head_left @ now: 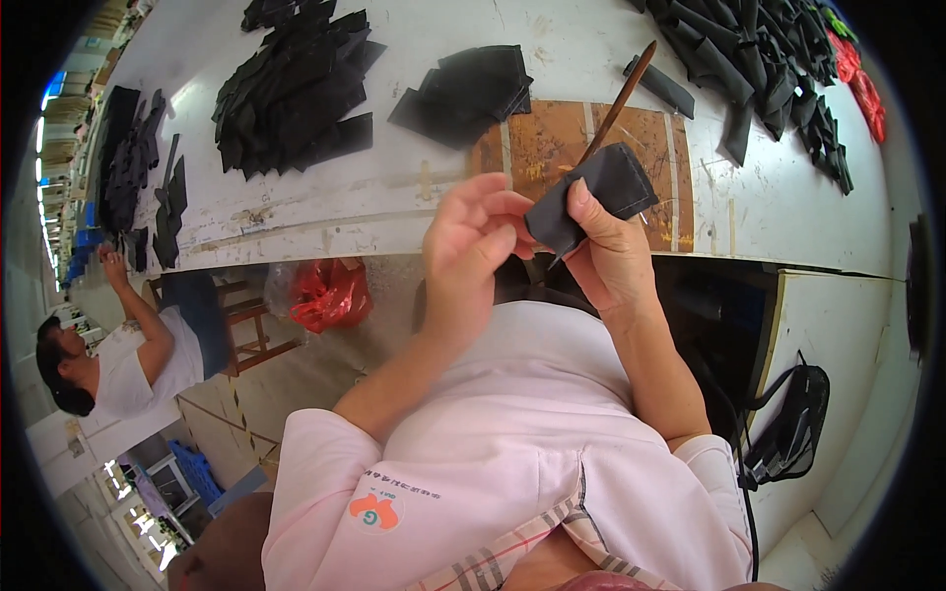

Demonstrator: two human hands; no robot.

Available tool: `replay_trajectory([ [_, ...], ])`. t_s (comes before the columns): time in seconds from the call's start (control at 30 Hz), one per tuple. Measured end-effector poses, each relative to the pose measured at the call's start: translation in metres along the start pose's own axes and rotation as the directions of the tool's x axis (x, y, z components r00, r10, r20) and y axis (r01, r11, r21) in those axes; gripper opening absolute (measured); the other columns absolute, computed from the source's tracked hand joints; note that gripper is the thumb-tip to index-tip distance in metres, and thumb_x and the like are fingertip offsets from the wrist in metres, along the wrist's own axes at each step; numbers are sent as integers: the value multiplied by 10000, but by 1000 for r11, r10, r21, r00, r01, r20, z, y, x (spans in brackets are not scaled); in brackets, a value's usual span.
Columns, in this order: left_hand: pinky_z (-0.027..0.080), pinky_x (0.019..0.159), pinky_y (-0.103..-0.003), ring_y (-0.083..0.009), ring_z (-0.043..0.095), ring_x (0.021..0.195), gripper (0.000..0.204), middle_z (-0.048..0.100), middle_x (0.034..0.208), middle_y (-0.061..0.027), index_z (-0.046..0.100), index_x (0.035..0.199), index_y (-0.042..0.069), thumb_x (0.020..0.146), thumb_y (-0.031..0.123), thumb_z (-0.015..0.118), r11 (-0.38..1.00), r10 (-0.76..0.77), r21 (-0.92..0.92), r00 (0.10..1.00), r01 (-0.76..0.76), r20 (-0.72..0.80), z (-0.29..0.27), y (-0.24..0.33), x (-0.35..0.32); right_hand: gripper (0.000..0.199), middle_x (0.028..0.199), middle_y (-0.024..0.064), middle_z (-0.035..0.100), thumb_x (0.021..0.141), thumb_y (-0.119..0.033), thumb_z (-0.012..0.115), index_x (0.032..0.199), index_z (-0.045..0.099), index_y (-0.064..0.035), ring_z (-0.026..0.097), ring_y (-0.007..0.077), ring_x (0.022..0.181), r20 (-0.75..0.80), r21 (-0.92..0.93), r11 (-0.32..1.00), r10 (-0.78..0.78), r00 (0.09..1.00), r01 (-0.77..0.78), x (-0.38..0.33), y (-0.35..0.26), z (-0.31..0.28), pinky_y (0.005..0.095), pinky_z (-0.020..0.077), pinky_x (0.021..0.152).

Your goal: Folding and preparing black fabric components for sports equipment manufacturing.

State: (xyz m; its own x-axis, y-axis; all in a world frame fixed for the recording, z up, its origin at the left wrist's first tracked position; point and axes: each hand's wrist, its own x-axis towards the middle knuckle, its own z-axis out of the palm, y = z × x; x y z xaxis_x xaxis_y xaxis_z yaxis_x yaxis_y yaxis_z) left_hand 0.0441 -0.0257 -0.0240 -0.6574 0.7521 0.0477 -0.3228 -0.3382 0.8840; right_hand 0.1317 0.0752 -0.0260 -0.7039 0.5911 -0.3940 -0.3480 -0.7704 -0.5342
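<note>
My right hand (616,246) grips a black fabric piece (616,187) with a stitched seam along its far right edge, the thumb pressed on top. Behind the piece slants a brown wooden stick (621,103), its upper end pointing up and right; its middle is covered by the fabric. A thin dark tip shows below the piece. My left hand (473,236) is at the piece's left end, its fingers loosely curled and apart, fingertips touching or very near the edge. Under both hands is a worn brown board (542,138) on the white table (394,187).
Piles of black fabric pieces lie at the back left (291,94), back middle (473,89) and back right (739,59). One rolled black piece (662,89) rests beyond the board. A red plastic bag (330,295) sits below the table edge. Far left, another person (148,345) works at the table.
</note>
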Motion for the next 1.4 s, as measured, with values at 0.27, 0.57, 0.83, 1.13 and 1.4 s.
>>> replay_trajectory([
  [0.27,425,620,-228,-124,556,714,260,577,884,-77,495,998,-20,775,109,524,963,-260,92,961,252,95,11,15,-4,190,733,43,558,793,-171,606,877,506,-33,555,127,609,27,-59,987,-146,989,148,-6,5,-8,250,468,503],
  [0.57,415,553,-181,-53,524,617,55,570,700,-37,541,805,-34,754,-19,555,945,-209,255,978,206,-17,16,14,3,173,713,24,544,790,-174,614,864,517,-52,532,94,585,-4,-168,959,-232,973,228,-7,6,2,211,427,466],
  [0.83,407,528,-161,-22,491,575,51,550,652,6,562,776,-9,736,-34,581,807,103,590,991,-35,-82,-2,18,19,291,565,108,486,795,-210,593,632,511,17,463,144,491,91,-994,-95,-535,840,48,-7,-28,-35,276,367,456],
  [1.13,426,465,-283,-185,542,500,106,536,590,-120,495,716,6,690,-44,585,719,177,674,982,-170,59,21,10,7,150,675,68,524,742,-102,638,807,572,17,478,147,557,448,-843,66,-463,764,534,-21,-12,15,242,391,504],
  [1.4,450,452,-215,-90,545,534,133,576,709,-56,544,818,-6,698,-51,579,839,222,530,966,-120,-132,6,-12,20,122,691,73,532,668,36,588,787,576,10,514,131,553,399,-894,-63,-562,724,444,2,8,5,232,400,498],
])
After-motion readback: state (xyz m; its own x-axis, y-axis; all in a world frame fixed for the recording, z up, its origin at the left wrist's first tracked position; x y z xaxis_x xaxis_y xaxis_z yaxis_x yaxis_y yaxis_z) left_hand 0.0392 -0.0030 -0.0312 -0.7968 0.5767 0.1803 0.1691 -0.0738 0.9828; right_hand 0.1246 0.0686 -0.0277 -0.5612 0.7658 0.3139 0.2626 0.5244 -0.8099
